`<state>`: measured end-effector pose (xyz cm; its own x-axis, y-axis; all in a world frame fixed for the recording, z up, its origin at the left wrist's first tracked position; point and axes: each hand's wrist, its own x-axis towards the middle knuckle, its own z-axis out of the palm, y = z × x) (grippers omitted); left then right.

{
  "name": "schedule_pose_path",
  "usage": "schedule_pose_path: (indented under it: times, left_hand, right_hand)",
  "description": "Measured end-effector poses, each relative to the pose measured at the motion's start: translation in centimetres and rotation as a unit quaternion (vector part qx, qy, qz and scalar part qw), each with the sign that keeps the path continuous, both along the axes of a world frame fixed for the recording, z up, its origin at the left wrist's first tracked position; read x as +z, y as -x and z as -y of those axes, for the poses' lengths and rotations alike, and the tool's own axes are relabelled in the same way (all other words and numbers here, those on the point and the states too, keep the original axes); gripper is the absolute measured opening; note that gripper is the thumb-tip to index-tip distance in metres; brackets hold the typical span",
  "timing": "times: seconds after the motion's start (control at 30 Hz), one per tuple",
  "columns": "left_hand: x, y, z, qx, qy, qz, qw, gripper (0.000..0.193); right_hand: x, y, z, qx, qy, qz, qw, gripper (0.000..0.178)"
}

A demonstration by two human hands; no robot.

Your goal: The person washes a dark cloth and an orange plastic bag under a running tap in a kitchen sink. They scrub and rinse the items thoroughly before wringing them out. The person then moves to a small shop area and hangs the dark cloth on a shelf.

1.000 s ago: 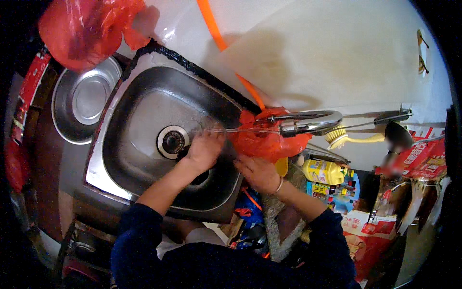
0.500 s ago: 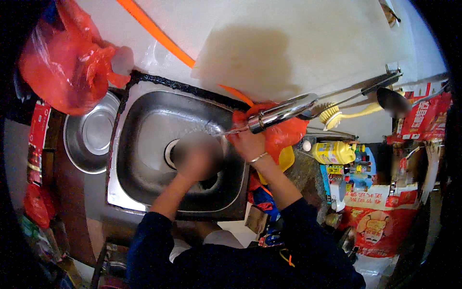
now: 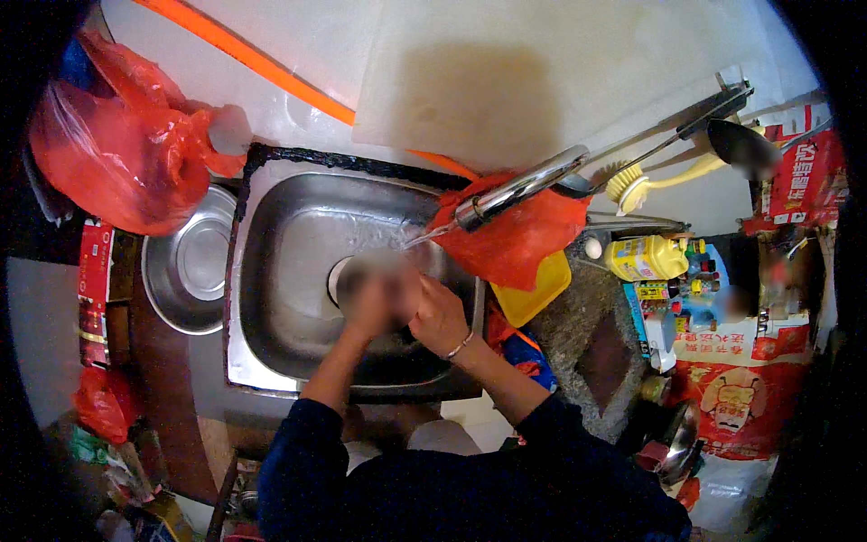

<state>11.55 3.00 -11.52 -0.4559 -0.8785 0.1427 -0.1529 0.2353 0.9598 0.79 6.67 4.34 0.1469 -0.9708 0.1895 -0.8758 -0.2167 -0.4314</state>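
Over the steel sink (image 3: 298,357), my two hands are together beside the water stream (image 3: 424,239) from the chrome faucet (image 3: 519,191). My left hand (image 3: 366,307) is partly lost in a blurred patch, so its fingers cannot be told. Bent fingers show on my right hand (image 3: 440,318), which touches or nearly touches the left; whatever lies between them is hidden. A white curved rim (image 3: 336,280) shows just left of my left hand; I cannot tell what it belongs to or whether it is held. Water lies on the sink bottom.
Left of the sink stands a steel basin (image 3: 163,280) under a red plastic bag (image 3: 126,172). At right are another red bag (image 3: 519,239), a yellow tray (image 3: 533,294), a yellow bottle (image 3: 646,258), a yellow brush (image 3: 632,188) and a black ladle (image 3: 741,149).
My right hand has left the faucet's spout and come down to my left hand in the sink. The whole view has shifted slightly.
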Motion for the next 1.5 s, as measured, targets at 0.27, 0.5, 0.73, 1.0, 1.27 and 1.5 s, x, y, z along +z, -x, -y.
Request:
schedule_pose_path:
  times: [0.27,0.5,0.73,1.0,1.27,1.5]
  left_hand:
    - [3.9,-3.3,2.3,0.104,0.214,0.073,0.969,0.043]
    - [0.5,-4.9,3.2,0.038,-0.021,-0.035,0.998,0.041]
    - [-2.4,-1.8,3.1,0.101,-0.43,-0.36,0.822,0.032]
    - [-1.2,-1.5,2.3,0.139,-0.598,-0.44,0.655,0.031]
    - [3.7,0.4,3.1,0.135,-0.587,-0.439,0.667,0.036]
    - [1.1,-1.8,3.2,0.127,-0.427,-0.249,0.86,0.042]
  right_hand:
    - [-15.1,3.2,2.7,-0.262,-0.117,0.372,0.883,0.035]
    - [-17.8,4.6,6.1,-0.312,-0.239,0.646,0.655,0.024]
    - [-8.2,-2.0,5.7,-0.213,-0.114,0.492,0.836,0.049]
    - [-13.9,-3.1,5.9,-0.24,-0.024,0.189,0.952,0.025]
    - [-16.5,-0.9,5.0,-0.303,-0.06,0.4,0.863,0.026]
    - [-8.3,-5.4,3.7,-0.241,0.045,0.223,0.943,0.041]
